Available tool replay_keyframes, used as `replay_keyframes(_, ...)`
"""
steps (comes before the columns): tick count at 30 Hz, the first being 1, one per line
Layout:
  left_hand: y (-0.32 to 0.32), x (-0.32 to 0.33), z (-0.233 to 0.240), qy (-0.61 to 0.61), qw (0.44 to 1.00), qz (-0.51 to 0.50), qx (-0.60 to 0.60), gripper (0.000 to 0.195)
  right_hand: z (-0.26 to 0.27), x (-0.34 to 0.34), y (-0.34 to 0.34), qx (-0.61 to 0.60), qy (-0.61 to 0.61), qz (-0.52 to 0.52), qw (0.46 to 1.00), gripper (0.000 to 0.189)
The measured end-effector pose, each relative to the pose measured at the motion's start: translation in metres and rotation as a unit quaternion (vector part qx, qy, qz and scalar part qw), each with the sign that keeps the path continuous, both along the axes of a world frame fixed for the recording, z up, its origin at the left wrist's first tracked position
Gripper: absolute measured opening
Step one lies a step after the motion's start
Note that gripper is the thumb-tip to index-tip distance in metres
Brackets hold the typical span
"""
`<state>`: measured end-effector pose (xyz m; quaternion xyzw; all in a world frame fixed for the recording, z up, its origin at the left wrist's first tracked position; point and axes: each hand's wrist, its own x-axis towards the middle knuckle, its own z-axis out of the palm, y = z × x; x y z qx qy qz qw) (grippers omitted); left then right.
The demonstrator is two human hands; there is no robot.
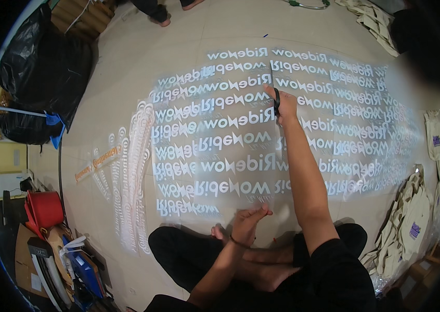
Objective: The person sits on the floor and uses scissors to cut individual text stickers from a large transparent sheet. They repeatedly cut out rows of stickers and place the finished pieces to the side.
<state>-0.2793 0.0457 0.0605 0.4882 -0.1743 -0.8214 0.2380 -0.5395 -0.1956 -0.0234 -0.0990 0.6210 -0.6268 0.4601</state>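
Observation:
My right hand [286,103] grips black-handled scissors [277,100], whose blades point away from me along the right edge of a translucent film sheet [235,146]. The sheet bears rows of white lettering, some of it mirrored. With thumb and fingers, my left hand [249,220] pinches the sheet's near edge. More printed sheets [358,136] lie overlapped on the floor to the right, and others [173,156] show at the left, partly under the front sheet. How far the blades are apart is too small to tell.
Narrow lettered film strips [128,183] lie left on the tiled floor [126,78]. Canvas bags [403,230] are piled at the right. A black plastic bag [44,66], a red bucket [46,212] and cartons line the left. Another person's foot [163,21] shows at the top; someone is at the right.

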Motion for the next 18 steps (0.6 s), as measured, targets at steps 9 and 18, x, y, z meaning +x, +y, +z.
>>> replay_keyframes(9,0.004,0.010,0.000,0.015,1.000,-0.021,0.013,0.026,0.004,-0.006,-0.031,0.000,0.032,-0.016,0.999,0.039)
replay_keyframes(18,-0.001,0.017,0.004,0.034,0.999,-0.026,0.026,0.024,-0.018,-0.026,-0.061,0.012,0.070,-0.006,0.997,0.041)
